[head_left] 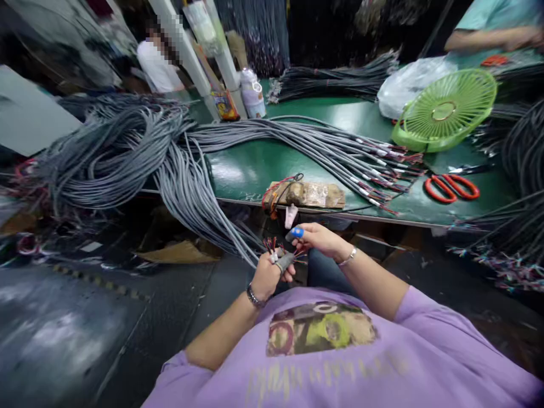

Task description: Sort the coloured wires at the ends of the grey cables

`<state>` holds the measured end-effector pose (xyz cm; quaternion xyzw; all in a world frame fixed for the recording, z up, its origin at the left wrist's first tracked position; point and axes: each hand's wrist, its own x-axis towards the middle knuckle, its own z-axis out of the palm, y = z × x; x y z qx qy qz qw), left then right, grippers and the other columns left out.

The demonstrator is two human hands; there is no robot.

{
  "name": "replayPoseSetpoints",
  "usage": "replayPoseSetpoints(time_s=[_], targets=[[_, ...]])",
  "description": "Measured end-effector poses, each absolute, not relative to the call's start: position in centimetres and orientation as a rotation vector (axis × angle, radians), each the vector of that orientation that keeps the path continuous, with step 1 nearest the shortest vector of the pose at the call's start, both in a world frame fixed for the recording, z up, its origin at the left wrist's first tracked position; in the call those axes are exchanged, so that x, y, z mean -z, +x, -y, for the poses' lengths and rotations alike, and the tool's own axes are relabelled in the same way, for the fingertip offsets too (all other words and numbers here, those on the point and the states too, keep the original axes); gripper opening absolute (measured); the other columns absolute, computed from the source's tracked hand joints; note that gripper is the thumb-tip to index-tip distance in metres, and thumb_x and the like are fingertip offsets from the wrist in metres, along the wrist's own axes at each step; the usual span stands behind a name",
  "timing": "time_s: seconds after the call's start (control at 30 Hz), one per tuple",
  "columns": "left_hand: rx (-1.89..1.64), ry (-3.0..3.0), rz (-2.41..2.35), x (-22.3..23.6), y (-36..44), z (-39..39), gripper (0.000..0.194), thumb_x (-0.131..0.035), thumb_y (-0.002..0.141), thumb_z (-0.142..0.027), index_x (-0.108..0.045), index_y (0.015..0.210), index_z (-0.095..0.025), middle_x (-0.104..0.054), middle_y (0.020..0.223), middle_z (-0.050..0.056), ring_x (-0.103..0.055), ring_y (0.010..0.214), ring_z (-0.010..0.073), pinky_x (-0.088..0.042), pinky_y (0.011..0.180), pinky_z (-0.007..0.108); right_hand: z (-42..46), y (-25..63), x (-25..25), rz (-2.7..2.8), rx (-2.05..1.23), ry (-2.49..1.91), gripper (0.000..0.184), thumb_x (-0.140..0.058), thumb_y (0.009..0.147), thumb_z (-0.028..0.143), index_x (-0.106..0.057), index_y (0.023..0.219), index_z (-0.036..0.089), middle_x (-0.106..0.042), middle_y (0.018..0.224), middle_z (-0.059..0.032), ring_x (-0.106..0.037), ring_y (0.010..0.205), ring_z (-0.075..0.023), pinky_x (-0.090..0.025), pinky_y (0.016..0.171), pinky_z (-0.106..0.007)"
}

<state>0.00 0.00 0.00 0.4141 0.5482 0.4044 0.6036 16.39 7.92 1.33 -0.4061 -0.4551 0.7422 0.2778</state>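
Observation:
My left hand (268, 275) is closed around the ends of several grey cables (199, 209), in front of my body. Thin red and dark wires (269, 245) fan out of the cable ends, beside white bits. A grey covering (284, 262) wraps a digit of this hand. Just to the right, my right hand (321, 239) has its fingers pinched at thin wire ends, and a blue and grey wrap (296, 232) covers one digit. What lies deep between these fingers is partly hidden. From my left hand, the cables run up to a big coiled bundle (114, 147).
On the green table (238, 175) lie a cable fan with stripped ends (340, 153), red-handled scissors (453, 187), a taped wooden block (318, 194) and a green fan-like basket (446, 110). A plastic bag (414, 82) and a bottle (253, 93) stand behind. Two other people are farther back.

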Motion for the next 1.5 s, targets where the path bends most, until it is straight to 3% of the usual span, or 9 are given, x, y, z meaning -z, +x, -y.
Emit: replayPoseSetpoints(time_s=[0.17, 0.53, 0.77, 0.93, 1.03, 1.2, 1.5], targets=[[-1.036, 0.909, -1.276, 0.0, 0.3, -0.1, 0.031, -0.067, 0.073, -0.045, -0.057, 0.069, -0.015, -0.063, 0.053, -0.001, -0.052, 0.036, 0.008, -0.036, 0.035, 0.017, -7.0, 17.3, -0.9, 1.338, -2.063, -1.07, 0.044, -0.078, 0.06, 0.05, -0.062, 0.079, 0.014, -0.061, 0.067, 0.0004, -0.054, 0.054, -0.0085, -0.047, 0.051, -0.022], [-1.046, 0.99, -1.237, 0.1, 0.4, 0.2, 0.031, -0.066, 0.076, -0.042, -0.058, 0.064, -0.014, -0.063, 0.052, 0.001, -0.054, 0.037, 0.0088, -0.037, 0.037, 0.018, -6.0, 15.1, -0.6, 1.435, -1.797, -1.013, 0.034, -0.074, 0.065, 0.044, -0.059, 0.068, 0.013, -0.054, 0.056, 0.0038, -0.043, 0.05, -0.0068, -0.035, 0.049, -0.021], [-1.196, 0.797, -1.184, -1.1, 0.4, -0.1, 0.028, -0.07, 0.071, -0.04, -0.057, 0.068, -0.014, -0.063, 0.051, 0.0, -0.053, 0.035, 0.0086, -0.033, 0.034, 0.017, -6.9, 15.6, 0.0, 0.885, -1.887, -0.989, 0.027, -0.073, 0.067, 0.035, -0.054, 0.064, 0.016, -0.049, 0.051, 0.0067, -0.042, 0.045, -0.0055, -0.043, 0.05, -0.021], [-1.193, 0.736, -1.088, -1.9, 0.3, -0.9, 0.028, -0.071, 0.069, -0.039, -0.057, 0.071, -0.015, -0.06, 0.049, -0.002, -0.05, 0.034, 0.0084, -0.033, 0.032, 0.017, -8.6, 15.8, -0.2, 0.585, -2.053, -0.981, 0.036, -0.055, 0.085, 0.049, -0.06, 0.075, 0.015, -0.06, 0.064, -0.0003, -0.053, 0.05, -0.0077, -0.049, 0.053, -0.023], [-1.189, 0.721, -1.039, -2.3, 0.4, -1.8, 0.027, -0.072, 0.069, -0.038, -0.056, 0.071, -0.016, -0.058, 0.046, -0.003, -0.048, 0.032, 0.0078, -0.034, 0.032, 0.017, -9.5, 15.4, -0.9, 0.618, -2.117, -0.911, 0.043, -0.047, 0.089, 0.053, -0.063, 0.079, 0.014, -0.063, 0.068, -0.0027, -0.055, 0.053, -0.0087, -0.049, 0.052, -0.022], [-1.163, 0.725, -0.994, -2.6, 0.8, -2.9, 0.029, -0.073, 0.068, -0.039, -0.055, 0.071, -0.016, -0.057, 0.046, -0.003, -0.046, 0.031, 0.0071, -0.032, 0.031, 0.016, -10.1, 14.7, -1.3, 0.763, -2.072, -0.785, 0.035, -0.057, 0.085, 0.048, -0.066, 0.086, 0.014, -0.06, 0.065, -0.0009, -0.052, 0.052, -0.0078, -0.048, 0.052, -0.02], [-1.14, 0.734, -0.985, -2.7, 1.1, -3.2, 0.03, -0.073, 0.064, -0.039, -0.054, 0.068, -0.016, -0.055, 0.043, -0.003, -0.044, 0.029, 0.0071, -0.032, 0.03, 0.016, -9.8, 14.0, -1.9, 0.695, -2.014, -0.864, 0.034, -0.067, 0.076, 0.049, -0.063, 0.077, 0.015, -0.061, 0.065, -0.0007, -0.049, 0.051, -0.0077, -0.047, 0.047, -0.019]])
